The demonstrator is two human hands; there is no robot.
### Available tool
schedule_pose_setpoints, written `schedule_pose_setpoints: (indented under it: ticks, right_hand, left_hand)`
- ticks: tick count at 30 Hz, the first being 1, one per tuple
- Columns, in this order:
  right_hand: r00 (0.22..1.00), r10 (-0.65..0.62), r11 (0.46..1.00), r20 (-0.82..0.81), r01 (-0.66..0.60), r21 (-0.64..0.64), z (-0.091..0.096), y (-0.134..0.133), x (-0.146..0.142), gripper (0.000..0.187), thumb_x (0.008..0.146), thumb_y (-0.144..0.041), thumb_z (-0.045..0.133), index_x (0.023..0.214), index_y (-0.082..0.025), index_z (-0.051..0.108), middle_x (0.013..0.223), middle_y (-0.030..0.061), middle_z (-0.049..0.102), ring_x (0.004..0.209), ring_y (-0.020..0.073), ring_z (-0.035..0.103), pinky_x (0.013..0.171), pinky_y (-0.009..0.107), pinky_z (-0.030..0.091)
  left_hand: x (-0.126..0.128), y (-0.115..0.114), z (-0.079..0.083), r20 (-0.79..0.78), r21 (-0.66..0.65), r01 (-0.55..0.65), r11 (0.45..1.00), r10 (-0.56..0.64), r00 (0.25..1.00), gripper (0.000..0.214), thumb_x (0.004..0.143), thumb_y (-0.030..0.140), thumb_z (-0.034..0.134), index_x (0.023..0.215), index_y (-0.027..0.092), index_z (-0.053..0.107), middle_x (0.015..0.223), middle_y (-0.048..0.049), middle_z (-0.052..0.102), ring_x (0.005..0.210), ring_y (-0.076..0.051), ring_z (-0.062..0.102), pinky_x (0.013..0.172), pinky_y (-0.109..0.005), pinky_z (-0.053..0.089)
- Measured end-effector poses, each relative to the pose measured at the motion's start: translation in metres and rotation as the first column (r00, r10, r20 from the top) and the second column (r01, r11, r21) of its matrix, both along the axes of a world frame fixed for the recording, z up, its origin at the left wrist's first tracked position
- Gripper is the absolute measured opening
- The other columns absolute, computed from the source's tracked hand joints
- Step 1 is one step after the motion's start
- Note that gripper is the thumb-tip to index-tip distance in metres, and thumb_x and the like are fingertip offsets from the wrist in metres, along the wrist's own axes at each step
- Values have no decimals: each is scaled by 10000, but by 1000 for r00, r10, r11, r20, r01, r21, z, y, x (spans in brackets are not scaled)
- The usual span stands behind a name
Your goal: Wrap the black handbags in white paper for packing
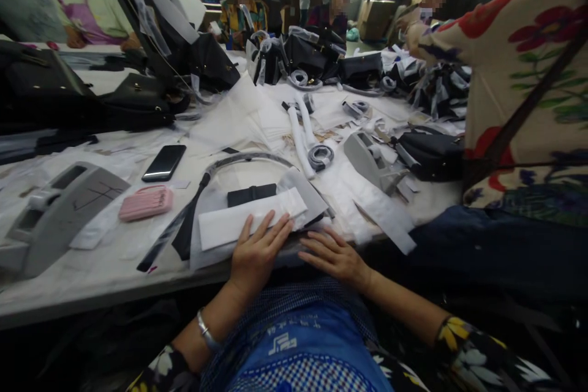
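My left hand [260,248] lies with its fingers stretched out over a white folded strip [243,220] of paper or foam. Beneath that strip is a translucent wrapping sheet [198,254], and a flat black piece [250,195] shows just beyond it. A dark curved strap [209,173] in clear film arches behind them; a black bag may lie under the wrapping, but it is mostly hidden. At the table's front edge rests my right hand [333,257], fingers extended and somewhat apart, close to the wrapped bundle. No object shows in its grasp.
Left on the table [114,282] are a tape dispenser [68,208], a pink case [146,202] and a phone [164,163]. Another dispenser [372,159] and a black bag [429,153] stand right. A person in a floral top [528,86] stands close by; others are across the table.
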State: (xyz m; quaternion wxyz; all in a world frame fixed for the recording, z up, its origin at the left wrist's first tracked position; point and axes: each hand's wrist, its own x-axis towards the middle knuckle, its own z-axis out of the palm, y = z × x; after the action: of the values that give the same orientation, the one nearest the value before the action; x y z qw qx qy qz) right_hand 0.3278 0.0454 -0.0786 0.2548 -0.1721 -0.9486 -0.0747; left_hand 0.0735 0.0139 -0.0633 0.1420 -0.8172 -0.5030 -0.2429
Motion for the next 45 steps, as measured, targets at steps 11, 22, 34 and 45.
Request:
schedule_pose_setpoints:
  ticks: [11,22,34,45]
  right_hand:
    - [917,96,974,-386,-167,-156,-26,-8,-31,255,985,-115,480,1121,-179,685,1053,55,774,1072,167,707,1066,408,493]
    - [931,42,960,-363,-139,-245,-1,-48,-13,283,943,-98,476,1134,-159,676,1070,82,769,1027,185,727,949,360,569]
    - [949,-17,962,-316,-70,-262,80,31,-37,270,913,-112,506,1048,-196,724,927,45,779,818,174,731,860,333,554]
    - [983,164,715,-86,-179,-676,101,17,-9,318,932,-161,616,1239,-216,675,1128,65,739,1042,171,691,926,287,546]
  left_hand:
    - [-2,1,-2,-43,38,10,999,-8,999,398,975,222,540,1370,267,553,1398,-21,588,1357,-243,499,1203,-511,255]
    - [-2,1,-6,-36,89,13,996,-9,999,375,966,210,561,1336,273,579,1370,1,614,1326,-239,532,1193,-515,284]
    - [-1,-1,-9,1,123,40,992,-41,999,342,996,214,486,1316,250,604,1375,11,611,1314,-257,541,1221,-527,228]
    - [2,-1,-8,87,105,33,994,-42,995,357,1012,220,443,1334,259,592,1398,46,592,1324,-222,529,1255,-482,149]
